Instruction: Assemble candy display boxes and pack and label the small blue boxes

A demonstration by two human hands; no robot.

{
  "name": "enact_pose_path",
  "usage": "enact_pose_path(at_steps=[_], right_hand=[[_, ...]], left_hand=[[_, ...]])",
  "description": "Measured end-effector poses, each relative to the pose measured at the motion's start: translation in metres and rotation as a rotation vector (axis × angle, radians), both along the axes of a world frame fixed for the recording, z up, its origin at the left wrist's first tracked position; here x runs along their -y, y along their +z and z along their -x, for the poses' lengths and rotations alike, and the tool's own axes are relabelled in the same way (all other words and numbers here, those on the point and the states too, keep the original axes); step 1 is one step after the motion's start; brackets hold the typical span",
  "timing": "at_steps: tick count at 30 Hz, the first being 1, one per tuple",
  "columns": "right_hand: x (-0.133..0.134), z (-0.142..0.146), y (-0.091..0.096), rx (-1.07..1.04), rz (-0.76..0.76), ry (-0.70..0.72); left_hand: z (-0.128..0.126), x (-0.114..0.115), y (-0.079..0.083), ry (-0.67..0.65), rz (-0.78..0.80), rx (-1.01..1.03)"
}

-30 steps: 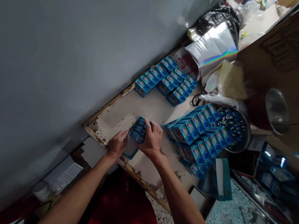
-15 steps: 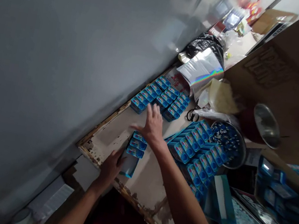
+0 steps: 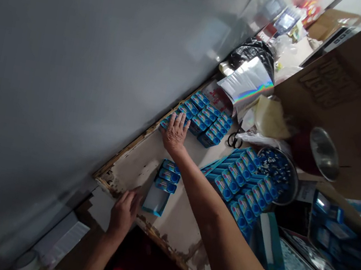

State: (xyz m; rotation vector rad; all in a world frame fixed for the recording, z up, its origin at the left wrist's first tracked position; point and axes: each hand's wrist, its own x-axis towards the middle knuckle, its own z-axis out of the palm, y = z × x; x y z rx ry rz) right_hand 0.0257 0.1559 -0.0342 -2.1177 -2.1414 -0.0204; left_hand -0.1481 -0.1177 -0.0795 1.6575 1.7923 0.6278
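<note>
Watching from afar, I am seeing my right hand [image 3: 175, 135] lying over the near end of the row of small blue packs [image 3: 204, 100] beside the grey wall [image 3: 93, 54]. Its fingers are spreading across the tops, and I cannot tell whether they are gripping one. Two more rows are standing to the right of that one on the desk [image 3: 137, 153].

My left hand [image 3: 124, 212] is hanging at the front edge, fingers loosely curling, just beside an open blue box [image 3: 155, 201]; whether it is holding anything, I cannot tell. In that box three packs [image 3: 168, 175] are sitting side by side at the far end, while the near part is showing a pale bare bottom.

To the right, a bigger stack of blue packs [image 3: 241, 176] is leaning at a slant. Black-handled scissors [image 3: 235, 136] are lying between the farther rows and this stack, and a bowl [image 3: 292, 192] of blue and white pieces is standing behind the stack.
</note>
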Motion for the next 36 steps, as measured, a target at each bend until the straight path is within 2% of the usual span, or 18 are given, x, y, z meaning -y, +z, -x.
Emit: enact_pose_path(at_steps=[5,11,14,16,17,19,21,23,25,28,30,32,36], right_hand=[[-0.015,-0.005,0.007,-0.072,0.061,-0.064],[-0.031,-0.009,-0.004,-0.061,0.189,-0.036],[-0.021,-0.010,0.008,-0.063,0.199,0.008],[0.009,-0.010,0.035,-0.080,0.149,0.099],[0.033,-0.009,0.054,-0.093,0.117,0.151],[0.096,-0.008,0.096,-0.136,0.080,0.237],[0.170,-0.006,0.130,-0.195,0.124,0.314],[0.240,-0.005,0.141,-0.253,0.188,0.401],[0.291,-0.006,0.126,-0.273,0.255,0.403],[0.327,-0.014,0.080,-0.254,0.320,0.361],[0.331,-0.018,0.054,-0.244,0.326,0.333],[0.329,-0.020,0.039,-0.231,0.305,0.313],[0.325,-0.013,0.028,-0.192,0.202,0.332]], left_hand=[[-0.004,0.008,-0.010,-0.026,0.033,0.052],[-0.008,0.014,-0.011,0.055,0.104,0.106],[-0.009,0.015,-0.010,0.121,0.149,0.211],[-0.003,0.014,-0.002,0.240,0.204,0.292],[0.002,0.013,0.005,0.319,0.227,0.318],[0.016,0.014,0.026,0.448,0.262,0.336],[0.030,0.020,0.052,0.473,0.313,0.368],[0.039,0.033,0.078,0.446,0.409,0.464],[0.038,0.049,0.096,0.427,0.514,0.591],[0.019,0.070,0.105,0.322,0.598,0.736],[0.000,0.077,0.103,0.183,0.593,0.744],[-0.017,0.080,0.096,0.084,0.558,0.678],[-0.032,0.077,0.082,0.091,0.438,0.500]])
